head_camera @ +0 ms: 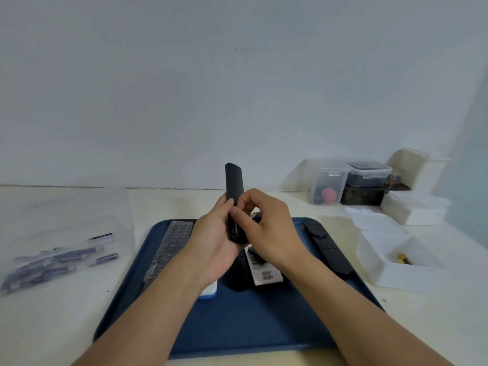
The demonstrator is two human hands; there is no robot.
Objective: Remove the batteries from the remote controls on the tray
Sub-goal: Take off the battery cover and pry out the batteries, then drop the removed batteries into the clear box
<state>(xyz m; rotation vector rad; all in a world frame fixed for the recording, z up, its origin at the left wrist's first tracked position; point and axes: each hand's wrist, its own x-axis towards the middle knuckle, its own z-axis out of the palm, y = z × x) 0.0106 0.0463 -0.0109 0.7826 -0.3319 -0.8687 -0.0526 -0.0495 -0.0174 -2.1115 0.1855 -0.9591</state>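
My left hand point(211, 241) holds a slim black remote point(234, 186) upright above the blue tray point(237, 326). My right hand point(266, 225) is against the remote's lower end, and a battery point(255, 216) with a silver tip is pinched in its fingers. On the tray lie a long grey remote with many buttons point(169, 249) at the left, a black remote with a round pad point(327, 247) at the right, and a white remote point(262, 268) and a black piece point(237, 276) under my hands.
A clear bag of purple batteries point(50, 265) lies on the table at the left. A white open box point(396, 262) with a small yellow object inside stands right of the tray. Clear and white storage boxes point(351, 180) crowd the back right corner by the wall.
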